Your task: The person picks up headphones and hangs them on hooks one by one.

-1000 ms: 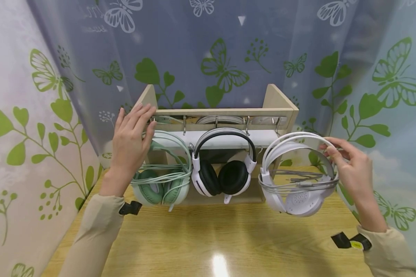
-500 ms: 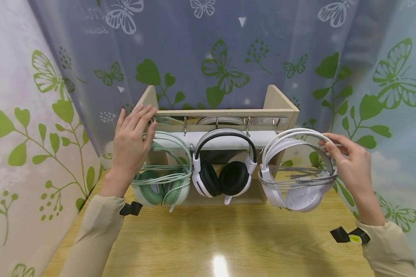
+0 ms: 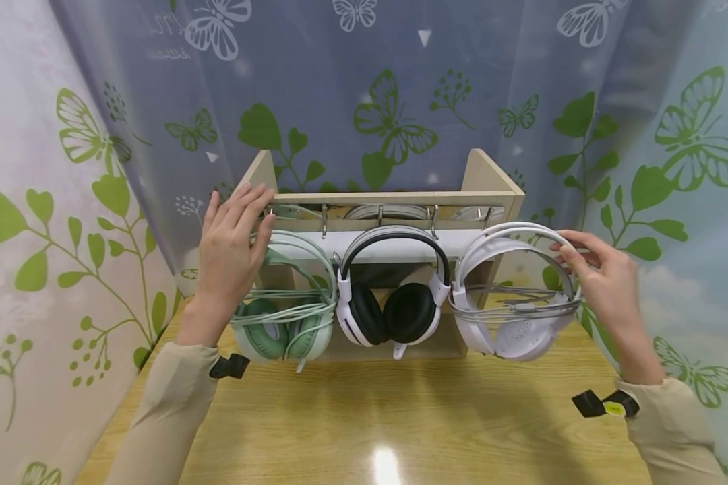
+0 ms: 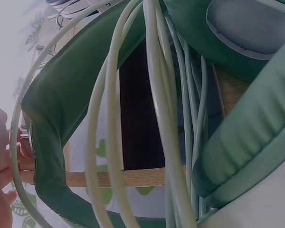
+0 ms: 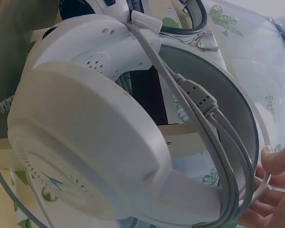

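My right hand [image 3: 607, 276] pinches the headband of white headphones [image 3: 524, 337] between thumb and fingers, in front of the wooden rack's right end. A grey cable [image 5: 199, 123] is looped around their headband and ear cups. The left hand [image 3: 227, 249], fingers extended, rests on the left end of the wooden rack [image 3: 394, 198]. Just below it hang mint-green headphones [image 3: 263, 330], wrapped in their own cable; their green padding fills most of the left wrist view. White headphones with black ear pads [image 3: 408, 313] hang in the middle.
Metal hooks [image 3: 324, 221] line the rack's front rail. The rack stands on a wood-grain table [image 3: 364, 404]. Curtains with butterflies and leaves [image 3: 394, 121] close off the back and both sides.
My right hand has brought the white headphones slightly left and up, closer to the rack's right end. The left hand stays on the rack.
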Demonstrator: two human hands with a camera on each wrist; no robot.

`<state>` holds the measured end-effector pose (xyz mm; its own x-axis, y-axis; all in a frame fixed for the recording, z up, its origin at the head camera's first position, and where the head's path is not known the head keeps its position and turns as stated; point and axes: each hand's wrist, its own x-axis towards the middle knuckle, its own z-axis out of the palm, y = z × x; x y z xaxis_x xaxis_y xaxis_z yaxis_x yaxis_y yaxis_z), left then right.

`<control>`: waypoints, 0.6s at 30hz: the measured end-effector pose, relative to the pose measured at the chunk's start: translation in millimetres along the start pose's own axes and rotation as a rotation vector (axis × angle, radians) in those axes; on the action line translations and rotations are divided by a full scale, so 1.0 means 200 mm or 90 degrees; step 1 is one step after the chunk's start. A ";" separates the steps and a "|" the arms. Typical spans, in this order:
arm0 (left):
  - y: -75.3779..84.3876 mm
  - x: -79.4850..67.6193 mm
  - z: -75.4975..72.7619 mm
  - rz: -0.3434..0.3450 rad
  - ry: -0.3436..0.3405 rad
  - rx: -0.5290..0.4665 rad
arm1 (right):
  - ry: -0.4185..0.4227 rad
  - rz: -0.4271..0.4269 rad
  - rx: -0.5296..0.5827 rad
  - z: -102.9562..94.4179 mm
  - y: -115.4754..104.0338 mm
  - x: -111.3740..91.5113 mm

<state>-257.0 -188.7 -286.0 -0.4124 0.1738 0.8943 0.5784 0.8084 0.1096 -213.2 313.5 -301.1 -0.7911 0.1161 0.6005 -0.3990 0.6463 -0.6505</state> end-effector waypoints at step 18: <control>0.00 -0.02 0.00 -0.001 -0.002 -0.005 | -0.075 0.027 0.105 0.04 0.08 0.00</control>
<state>-255.9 -188.0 -289.0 -0.4149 0.1746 0.8930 0.5838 0.8038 0.1141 -222.9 317.0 -315.9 -0.8532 0.0455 0.5195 -0.4275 0.5097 -0.7466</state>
